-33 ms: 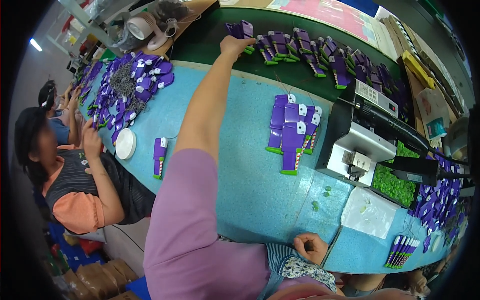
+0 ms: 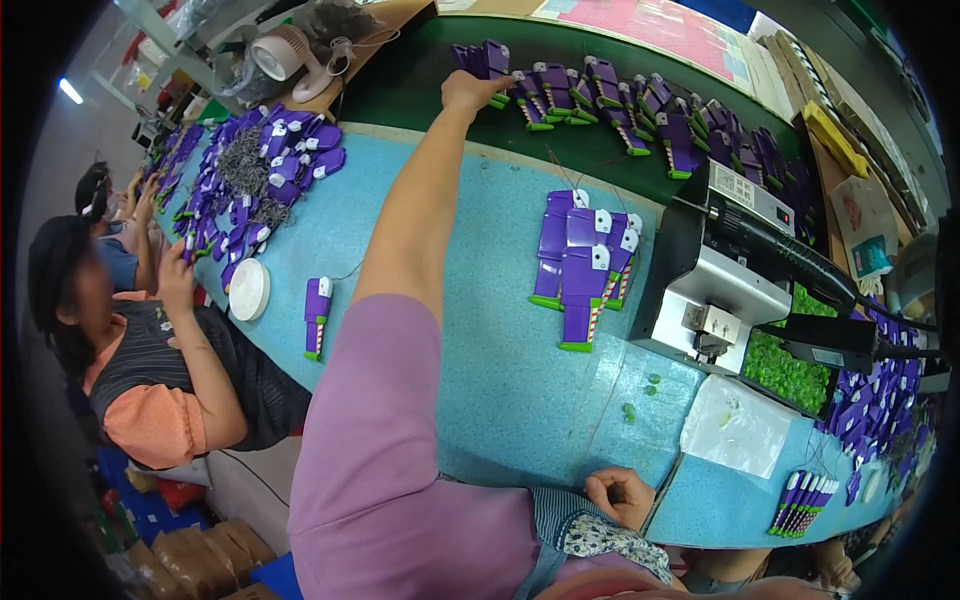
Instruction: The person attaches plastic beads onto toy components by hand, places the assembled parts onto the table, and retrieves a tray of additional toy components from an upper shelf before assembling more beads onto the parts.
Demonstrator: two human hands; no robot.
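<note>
My left arm stretches away over the table to a dark green conveyor belt. There my left hand (image 2: 468,92) is closed on a purple plastic toy part (image 2: 492,56), whose green end shows below the fingers; another purple piece is beside it. My right hand (image 2: 622,497) lies curled in a loose fist at the near table edge, with nothing visible in it. Between the hands, a cluster of purple parts (image 2: 584,262) with white round-dotted tops, striped edges and green ends overlaps on the blue table (image 2: 500,350). Thin wires stick out from them.
A row of similar parts (image 2: 680,140) lies along the belt. At right stand a metal-and-black machine (image 2: 735,290), a tray of green pieces (image 2: 785,365) and a white sheet (image 2: 738,425). Left are a single part (image 2: 317,318), a white round dish (image 2: 250,290), a pile (image 2: 240,170) and a seated co-worker (image 2: 165,370).
</note>
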